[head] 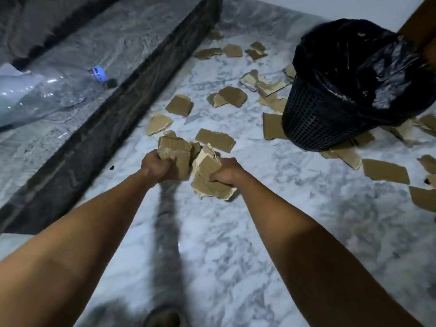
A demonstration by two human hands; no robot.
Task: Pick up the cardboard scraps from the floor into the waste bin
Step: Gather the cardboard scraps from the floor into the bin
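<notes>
The left hand (154, 164) grips a wad of cardboard scraps (175, 151) and the right hand (225, 172) clutches another — both above the marble floor (271, 232). Much is left: loose pieces lie around the waste bin (330, 109), standing towards the floor's far right corner.

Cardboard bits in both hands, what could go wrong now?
The left hand and right hand each grip a loose bundle of cardboard scraps, so pieces might slip out on the way. The waste bin leans and sits on scraps, so it could tip. Its black liner sags inward, so scraps may catch.
</notes>
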